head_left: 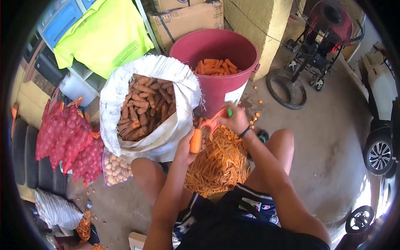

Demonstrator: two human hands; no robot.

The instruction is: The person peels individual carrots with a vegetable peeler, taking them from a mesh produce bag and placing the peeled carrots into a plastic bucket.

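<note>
My left hand (186,148) is closed around a carrot (196,141) whose lower end is bright orange and peeled. My right hand (236,119) grips an orange peeler (213,121) with a bit of green at its handle. The peeler's head is beside the upper part of the carrot; whether it touches is hard to see. Below both hands, between my knees, lies a big heap of carrot peelings (218,162). To the left stands a white woven sack (112,96) full of unpeeled carrots (146,104). Beyond my hands, peeled carrots (216,66) lie in a dark red bin (208,41).
Red net bags of onions (68,137) and a bag of potatoes (116,168) sit left of the sack. Cardboard boxes (187,23) are stacked behind the bin. A standing fan (333,21) is at the back right. Several carrot pieces (257,114) dot the floor.
</note>
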